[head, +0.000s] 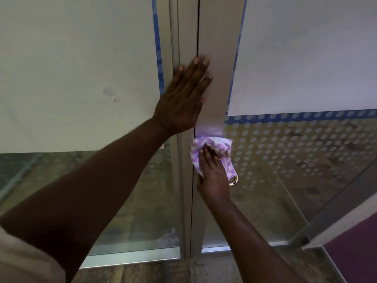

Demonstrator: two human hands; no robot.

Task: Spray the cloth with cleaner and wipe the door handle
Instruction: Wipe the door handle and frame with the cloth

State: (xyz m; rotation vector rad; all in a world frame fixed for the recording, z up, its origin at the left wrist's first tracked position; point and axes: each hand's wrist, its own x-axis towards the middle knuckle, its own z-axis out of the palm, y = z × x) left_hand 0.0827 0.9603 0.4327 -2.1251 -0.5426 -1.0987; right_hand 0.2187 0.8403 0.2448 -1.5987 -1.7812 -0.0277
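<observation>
My right hand (213, 176) presses a purple-and-white patterned cloth (214, 147) against the door handle on the grey metal door frame (218, 58). The cloth wraps the handle almost fully; only its shiny metal end (234, 180) pokes out below the cloth. My left hand (182, 99) lies flat with fingers spread on the frame above, across the dark gap between the two doors, holding nothing. No spray bottle is in view.
Glass door panels stand left and right, their upper parts covered by white sheets (81, 68) edged with blue tape. The lower glass (285, 150) has a dotted frosted pattern. A purple floor area (357, 246) lies at the bottom right.
</observation>
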